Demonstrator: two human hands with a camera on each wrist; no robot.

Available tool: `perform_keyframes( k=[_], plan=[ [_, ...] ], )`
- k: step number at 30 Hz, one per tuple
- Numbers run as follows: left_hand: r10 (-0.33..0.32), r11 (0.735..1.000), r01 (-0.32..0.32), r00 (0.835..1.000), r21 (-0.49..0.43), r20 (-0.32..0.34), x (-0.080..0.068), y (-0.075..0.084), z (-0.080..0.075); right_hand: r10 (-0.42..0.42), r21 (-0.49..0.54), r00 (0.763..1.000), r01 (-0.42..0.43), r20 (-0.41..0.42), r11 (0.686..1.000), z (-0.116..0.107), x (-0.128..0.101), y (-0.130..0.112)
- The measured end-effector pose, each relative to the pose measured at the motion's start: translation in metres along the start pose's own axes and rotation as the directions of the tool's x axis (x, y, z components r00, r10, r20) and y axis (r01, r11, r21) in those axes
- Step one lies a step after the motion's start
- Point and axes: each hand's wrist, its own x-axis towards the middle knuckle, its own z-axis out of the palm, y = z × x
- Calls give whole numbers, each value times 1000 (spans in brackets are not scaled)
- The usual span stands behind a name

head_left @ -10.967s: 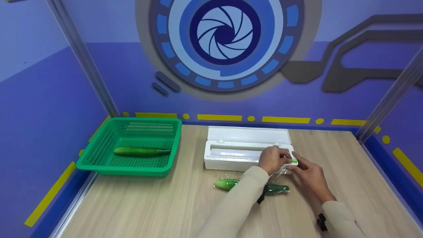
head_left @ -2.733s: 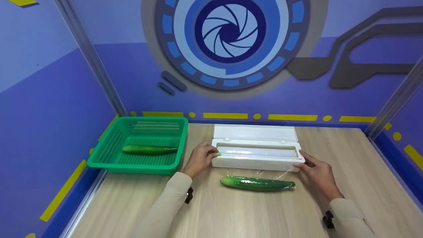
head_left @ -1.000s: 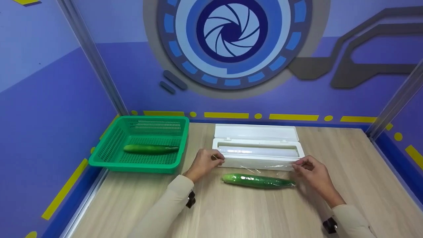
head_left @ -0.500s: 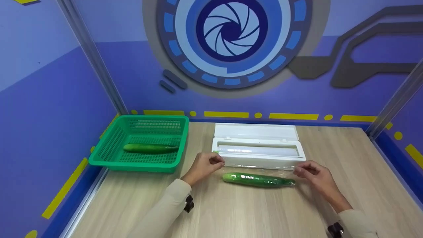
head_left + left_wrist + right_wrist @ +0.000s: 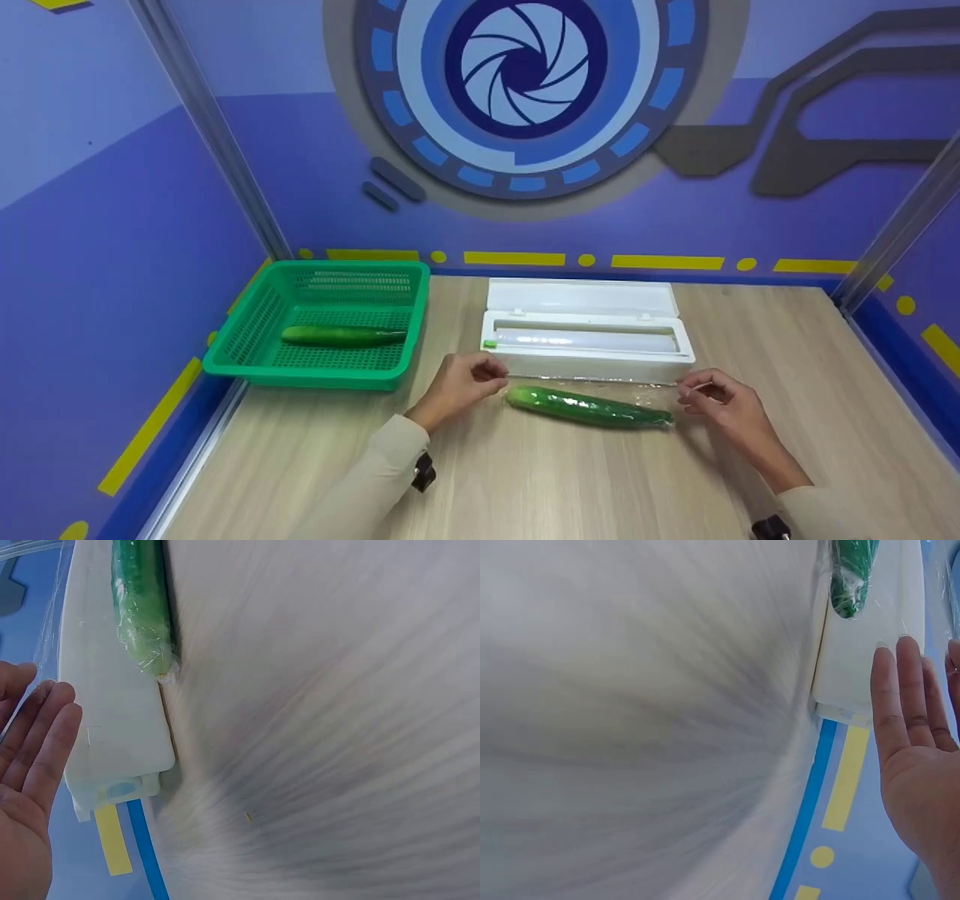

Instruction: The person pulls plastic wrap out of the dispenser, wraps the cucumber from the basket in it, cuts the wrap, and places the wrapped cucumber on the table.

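Note:
A cling film dispenser (image 5: 589, 368) stands with its lid up behind a film-wrapped cucumber (image 5: 589, 407). Its green slide cutter (image 5: 490, 344) sits at the left end. Between my hands, the edge of a clear cling film sheet (image 5: 592, 379) stretches along the dispenser's front, behind the cucumber. My left hand (image 5: 460, 386) pinches the left end of that edge between thumb and forefinger. At the right end my right hand (image 5: 731, 412) pinches the other corner. In both wrist views the remaining fingers extend beside the film, and the cucumber's tip (image 5: 150, 652) shows crinkled wrap.
A green plastic basket (image 5: 300, 373) stands on the left of the wooden table (image 5: 555, 480), holding another cucumber (image 5: 341, 336). Blue patterned wall panels (image 5: 360, 172) enclose the table at the back and sides.
My left hand carried the slide cutter from right end to left, then let it go and pinched the film. Both hands have since drawn the film edge off the dispenser toward me.

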Motion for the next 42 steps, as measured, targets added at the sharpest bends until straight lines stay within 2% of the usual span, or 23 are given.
perform_keyframes(
  k=[5,12,19,25,31,36,42],
  plan=[
    [31,999,-31,999,20,24,-3,-3,3,-36,-104,999,34,-15,994,0,-5,1],
    [49,992,-54,998,114,48,-8,-5,4,-72,-106,996,76,49,991,2,-16,0],
    [46,992,-56,994,110,98,-10,-6,6,-31,-172,997,43,66,984,2,-22,-1],
    [58,994,-68,991,81,119,-14,-9,9,-7,-170,994,26,110,985,1,-25,-1],
    [85,983,-105,987,149,137,-16,-14,14,11,-271,996,15,94,962,4,-26,-3],
    [84,975,-108,989,197,124,-15,-18,19,-4,-337,997,32,83,941,9,-23,-3],
    [47,962,-64,996,265,71,-13,-21,27,-54,-392,993,91,104,915,14,-19,1]
  ],
)
